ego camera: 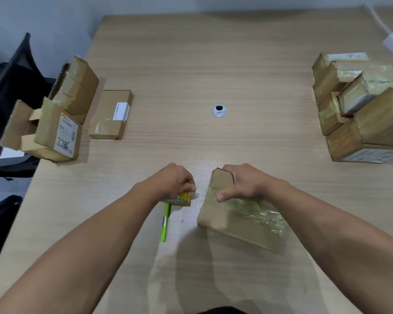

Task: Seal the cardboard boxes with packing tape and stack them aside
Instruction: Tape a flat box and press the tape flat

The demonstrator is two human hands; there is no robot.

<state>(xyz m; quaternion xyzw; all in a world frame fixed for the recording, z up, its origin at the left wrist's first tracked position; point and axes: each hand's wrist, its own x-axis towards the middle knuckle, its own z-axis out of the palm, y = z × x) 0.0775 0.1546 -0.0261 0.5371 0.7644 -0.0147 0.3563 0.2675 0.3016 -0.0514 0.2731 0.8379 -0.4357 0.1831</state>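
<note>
My left hand (177,181) is curled tight round the tape (183,198), a yellowish roll mostly hidden under the fingers. It sits just at 9 o'clock from the box (234,219), and a thin clear strip seems to run between the two. My right hand (247,182) has its fingers hooked over the box's far end, with the thumb pressed down on the glossy film near the left edge.

The box lies on the surface (213,64) at 6 o'clock in my view. It is plain brown cardboard, flat and oblong, turned so its near end points toward 5 o'clock. Wrinkled, shiny clear film covers the top under my right wrist, and a flap corner at the far end stands slightly proud.

A green pen (165,223) lies at 6 o'clock from my left hand. A loose pile (61,116) of boxes sits at 9 o'clock and a film-wrapped stack (361,105) at 3 o'clock. A grommet (219,110) is at centre.
</note>
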